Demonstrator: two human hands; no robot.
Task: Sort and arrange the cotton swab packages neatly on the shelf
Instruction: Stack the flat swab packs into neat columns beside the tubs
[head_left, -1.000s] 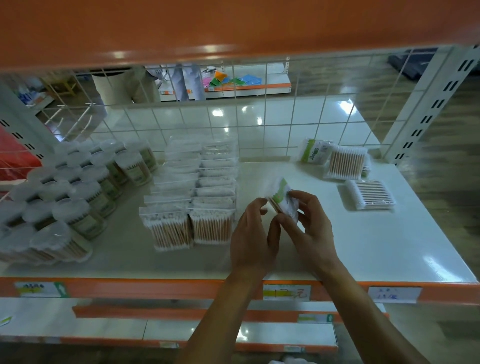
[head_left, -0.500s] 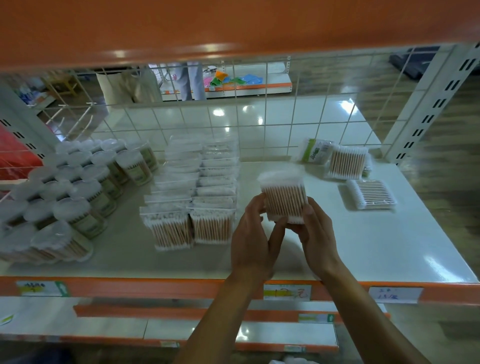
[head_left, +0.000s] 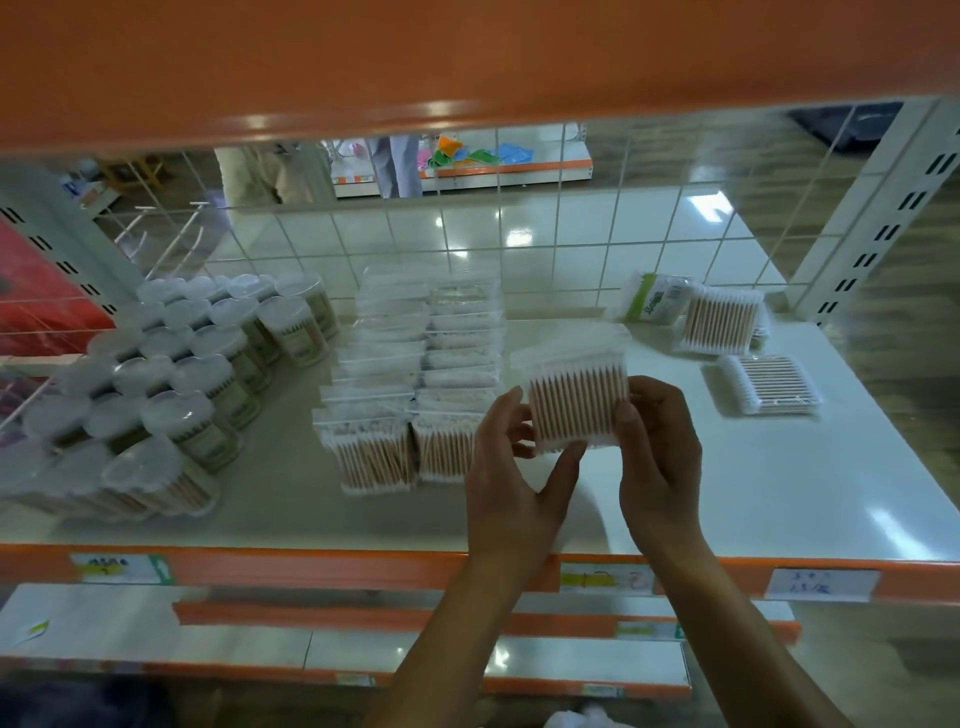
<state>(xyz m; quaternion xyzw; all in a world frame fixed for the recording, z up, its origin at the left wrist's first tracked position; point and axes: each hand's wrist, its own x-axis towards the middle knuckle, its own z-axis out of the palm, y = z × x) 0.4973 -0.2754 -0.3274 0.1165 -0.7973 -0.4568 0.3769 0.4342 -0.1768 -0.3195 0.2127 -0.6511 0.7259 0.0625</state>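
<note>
I hold one clear bag of wooden cotton swabs (head_left: 575, 402) upright above the white shelf (head_left: 779, 493). My left hand (head_left: 511, 478) pinches its lower left corner and my right hand (head_left: 657, 457) grips its right side. Just left of it stand two rows of the same swab bags (head_left: 415, 384), running from front to back. Three loose packages lie at the back right: a green-labelled one (head_left: 655, 299), an upright one (head_left: 722, 325) and a flat one (head_left: 769, 384).
Round tubs of swabs (head_left: 171, 374) with clear lids fill the shelf's left part. A wire grid (head_left: 519, 249) closes the back. An orange shelf edge (head_left: 311, 569) with price labels runs along the front, and another orange shelf hangs overhead. People stand in the aisle behind.
The bag was turned from edge-on, green label showing, to upright with the swabs facing me. Both hands rose slightly and shifted right with it.
</note>
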